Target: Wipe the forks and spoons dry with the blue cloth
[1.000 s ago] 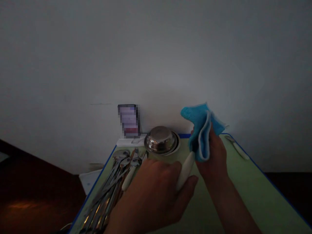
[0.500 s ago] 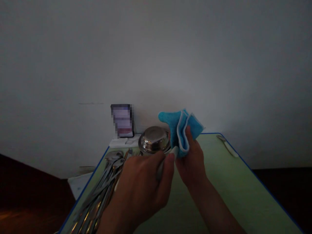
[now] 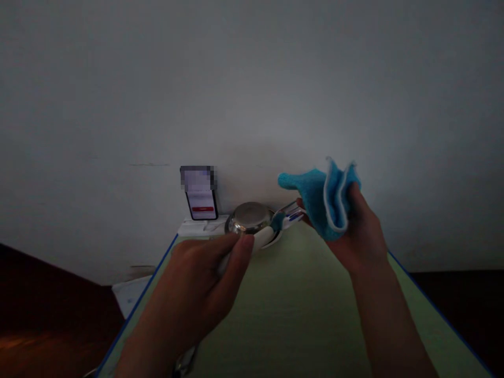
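Observation:
My left hand point(image 3: 200, 283) is closed around the white handle of a fork point(image 3: 263, 237), whose metal head points up and to the right. In my right hand point(image 3: 364, 231) a folded blue cloth point(image 3: 321, 202) with pale edging is gripped, one end sticking out to the left. The fork's tines are close to the cloth's lower left side and appear clear of its folds. Behind the fork, an upturned shiny metal bowl point(image 3: 249, 216) rests at the back of the table, partly covered by the fork.
A phone point(image 3: 202, 197) leans at the back left above a white flat item point(image 3: 192, 227). The green table point(image 3: 291, 310) has a blue edge and meets a grey wall point(image 3: 252, 94). Metal cutlery point(image 3: 186, 362) shows beside my left forearm, mostly hidden.
The cloth in my right hand has moved right and slightly up, off the fork, whose tines now show. My left hand has shifted left with the fork, covering most of the cutlery pile.

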